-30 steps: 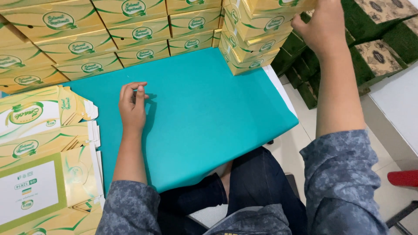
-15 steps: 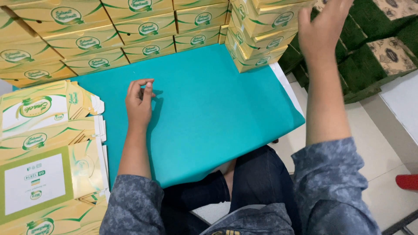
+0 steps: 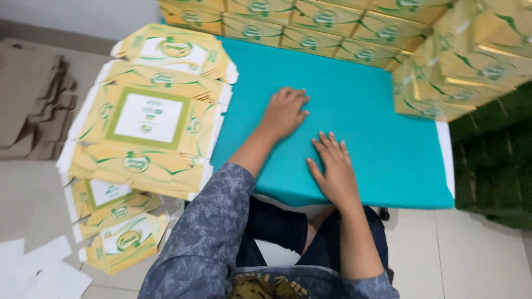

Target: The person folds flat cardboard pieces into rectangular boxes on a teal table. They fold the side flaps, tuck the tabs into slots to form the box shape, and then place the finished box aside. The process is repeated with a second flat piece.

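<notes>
Flat carton blanks [image 3: 147, 119]: stack lies left of teal pad [image 3: 354, 105], long axis front-to-back. L hand [image 3: 284, 112] nearer; R hand [image 3: 334, 169] farther. Both flat on pad, fingers spread, holding nothing.

**Inspector:** Your left arm carries a loose sleeve [image 3: 208, 232] of mottled blue-grey fabric, a cloudy, acid-washed print, covering you from the shoulder to about the elbow. The forearm beyond it is bare to the left hand [image 3: 284, 112].

**Operator:** And the right side?

**Inspector:** Same mottled cloth; only its hem shows near the frame's lower edge [image 3: 360, 288]. Your right forearm and right hand [image 3: 332, 169] are bare, with no rings, watch or gloves visible on either hand.

**Operator:** Anything lower down?

**Inspector:** You wear dark navy trousers [image 3: 277, 230]. A yellowish print [image 3: 260, 287] sits on your shirt front; its detail is too blurred to tell.
</notes>
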